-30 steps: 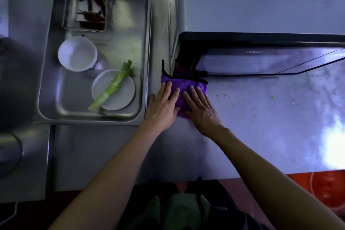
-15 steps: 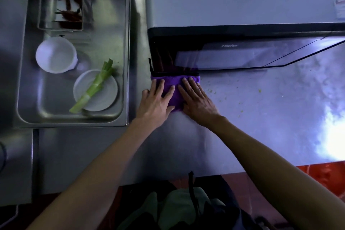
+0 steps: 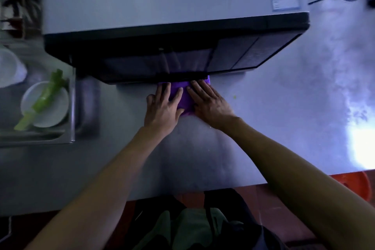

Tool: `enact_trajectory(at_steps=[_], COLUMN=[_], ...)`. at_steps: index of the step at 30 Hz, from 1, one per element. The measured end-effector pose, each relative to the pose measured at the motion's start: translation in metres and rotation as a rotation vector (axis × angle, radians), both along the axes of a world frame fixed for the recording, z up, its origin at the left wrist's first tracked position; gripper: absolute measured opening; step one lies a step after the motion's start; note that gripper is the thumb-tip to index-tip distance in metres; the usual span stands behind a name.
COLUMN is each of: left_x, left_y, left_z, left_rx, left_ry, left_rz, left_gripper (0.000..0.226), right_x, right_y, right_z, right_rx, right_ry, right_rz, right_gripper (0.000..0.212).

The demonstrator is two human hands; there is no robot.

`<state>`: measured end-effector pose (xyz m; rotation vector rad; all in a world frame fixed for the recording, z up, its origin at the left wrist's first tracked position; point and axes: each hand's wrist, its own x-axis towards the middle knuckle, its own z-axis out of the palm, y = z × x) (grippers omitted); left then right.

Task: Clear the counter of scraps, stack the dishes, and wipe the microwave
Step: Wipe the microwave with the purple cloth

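Steel counter: purple cloth bunched vs microwave base; L hand & R hand flat on it.

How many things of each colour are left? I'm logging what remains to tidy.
Purple: 1, the cloth
White: 2, the plate and the bowl
Green: 2, the leek and a scrap
Total: 5

At frame centre we see soft purple cloth on a smooth, brushed metal counter; above, the microwave shows matt grey casing and glossy black front.
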<state>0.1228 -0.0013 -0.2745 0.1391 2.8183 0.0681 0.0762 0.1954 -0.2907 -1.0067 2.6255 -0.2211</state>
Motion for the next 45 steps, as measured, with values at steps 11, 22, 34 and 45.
enact_trajectory(at_steps=[11, 22, 34, 45], left_x=[-0.043, -0.025, 0.055, 0.139], left_y=[0.137, 0.184, 0.072, -0.085], left_z=[-0.001, -0.001, 0.004, 0.004], left_rx=[0.039, 0.081, 0.095, 0.072], left_ry=[-0.031, -0.082, -0.078, 0.031], left_rz=[-0.032, -0.087, -0.024, 0.204], left_gripper=[0.066, 0.066, 0.069, 0.07], right_x=[-0.021, 0.013, 0.085, 0.12], right_y=[0.13, 0.176, 0.066, -0.104], right_z=[0.002, 0.005, 0.003, 0.001], right_rx=[-0.037, -0.083, -0.029, 0.019], right_ry=[0.022, 0.004, -0.039, -0.048], right_rz=[-0.151, -0.237, -0.171, 0.045], right_gripper=[0.062, 0.056, 0.058, 0.058])
